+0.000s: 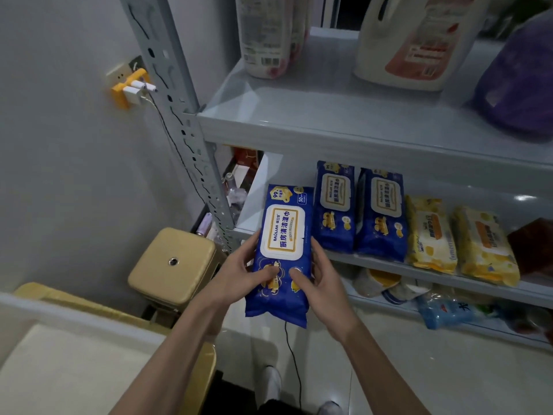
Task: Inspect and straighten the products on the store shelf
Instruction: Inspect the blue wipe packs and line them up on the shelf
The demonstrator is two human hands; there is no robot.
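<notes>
Our left hand (239,274) and right hand (324,283) are clamping the wipes pack (278,307) by its long edges, and we are judging it soft, light, slick, best held there.

The fingers (319,255) are partly hidden behind the blue wipes pack (282,235).

A deep blue plastic wipes pack (281,253) carries a white flap label edged in gold, with yellow lemon drawings on the blue. A second blue wipes pack (335,208) and a third blue wipes pack (381,214) bear the same white and gold labels. A pale yellow wipes pack (431,235) and another yellow wipes pack (484,247) show lemon prints and orange-marked white labels. The metal shelf (329,124) is light grey. A cream plastic jug (413,40) has an orange-red label. A soft plastic bag (520,85) is purple. A square padded stool (173,265) is tan-gold.
</notes>
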